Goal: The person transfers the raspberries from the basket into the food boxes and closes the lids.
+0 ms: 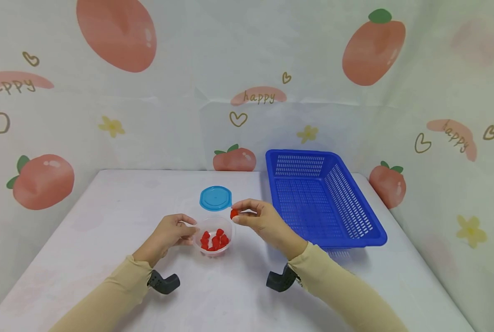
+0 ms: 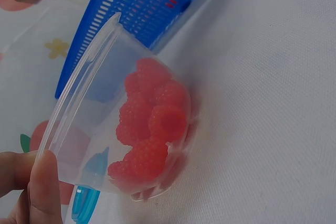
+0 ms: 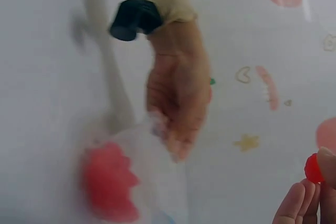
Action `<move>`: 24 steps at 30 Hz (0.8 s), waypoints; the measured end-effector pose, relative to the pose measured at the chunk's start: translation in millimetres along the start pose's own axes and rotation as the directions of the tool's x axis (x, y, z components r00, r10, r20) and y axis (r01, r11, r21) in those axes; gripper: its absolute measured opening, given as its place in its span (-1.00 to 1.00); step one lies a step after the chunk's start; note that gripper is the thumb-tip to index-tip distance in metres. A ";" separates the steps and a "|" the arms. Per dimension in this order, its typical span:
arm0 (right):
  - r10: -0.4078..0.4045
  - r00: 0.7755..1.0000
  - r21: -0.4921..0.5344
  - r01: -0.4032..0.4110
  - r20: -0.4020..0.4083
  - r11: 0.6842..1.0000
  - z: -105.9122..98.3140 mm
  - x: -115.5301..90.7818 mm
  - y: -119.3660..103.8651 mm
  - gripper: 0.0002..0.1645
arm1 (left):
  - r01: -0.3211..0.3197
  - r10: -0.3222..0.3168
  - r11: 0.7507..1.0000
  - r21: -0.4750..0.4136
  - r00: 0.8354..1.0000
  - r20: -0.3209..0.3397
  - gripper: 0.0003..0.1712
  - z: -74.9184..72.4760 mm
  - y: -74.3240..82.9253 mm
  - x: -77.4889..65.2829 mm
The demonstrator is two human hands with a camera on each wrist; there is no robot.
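A clear plastic tub [image 1: 227,225] stands on the white table, with several red raspberries [image 2: 168,121] heaped in its bottom. My left hand [image 1: 168,236] pinches the tub's rim from the left, the thumb and fingertips at its edge in the left wrist view. Between the thumb and fingers of my right hand [image 1: 269,227] is a single raspberry [image 1: 234,214], held up by the tub's right rim. The right wrist view also has this raspberry [image 3: 313,169] at its right edge, while the tub there is blurred.
Behind the tub lies a flat blue lid [image 1: 215,198]. A large blue slotted basket [image 1: 377,235] sits at the right, close beyond my right hand. A fruit-patterned cloth [image 1: 168,133] hangs behind the table. Black camera mounts [image 1: 165,282] jut from both wrists.
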State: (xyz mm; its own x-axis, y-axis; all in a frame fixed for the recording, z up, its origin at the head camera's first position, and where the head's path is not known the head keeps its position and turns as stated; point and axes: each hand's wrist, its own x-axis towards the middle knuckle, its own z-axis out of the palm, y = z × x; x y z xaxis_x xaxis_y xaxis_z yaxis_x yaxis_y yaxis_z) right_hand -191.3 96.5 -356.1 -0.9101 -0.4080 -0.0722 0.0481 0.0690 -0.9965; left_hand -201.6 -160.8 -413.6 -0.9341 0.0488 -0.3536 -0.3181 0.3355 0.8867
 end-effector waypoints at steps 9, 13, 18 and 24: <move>0.106 0.994 -0.058 -0.107 -0.019 0.993 13.7 11.9 38.0 -0.59 | -0.007 0.007 1.000 -0.006 1.000 0.004 -0.60 -0.3 -0.9 1.0; 0.119 0.992 -0.066 -0.122 -0.047 0.990 14.4 15.8 48.1 -0.58 | -0.004 0.004 1.000 -0.006 1.000 0.000 -0.62 0.5 -1.6 2.6; 0.125 0.990 -0.068 -0.129 -0.059 0.989 14.3 19.1 55.3 -0.58 | 0.004 -0.004 1.000 -0.002 1.000 -0.009 -0.63 0.8 -1.1 3.2; 0.128 0.990 -0.089 -0.133 -0.058 0.987 15.3 20.8 56.7 -0.59 | -0.006 0.006 1.000 -0.003 1.000 -0.001 -0.62 0.2 -0.4 1.4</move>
State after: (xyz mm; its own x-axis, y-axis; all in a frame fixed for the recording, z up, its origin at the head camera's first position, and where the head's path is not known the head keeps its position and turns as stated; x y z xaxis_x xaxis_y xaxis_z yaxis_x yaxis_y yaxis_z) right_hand -201.2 78.0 -414.8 -0.9188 -0.3426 -0.1962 0.1313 0.2035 -0.9702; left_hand -202.8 -160.6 -414.5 -0.9360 0.0501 -0.3485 -0.3133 0.3328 0.8894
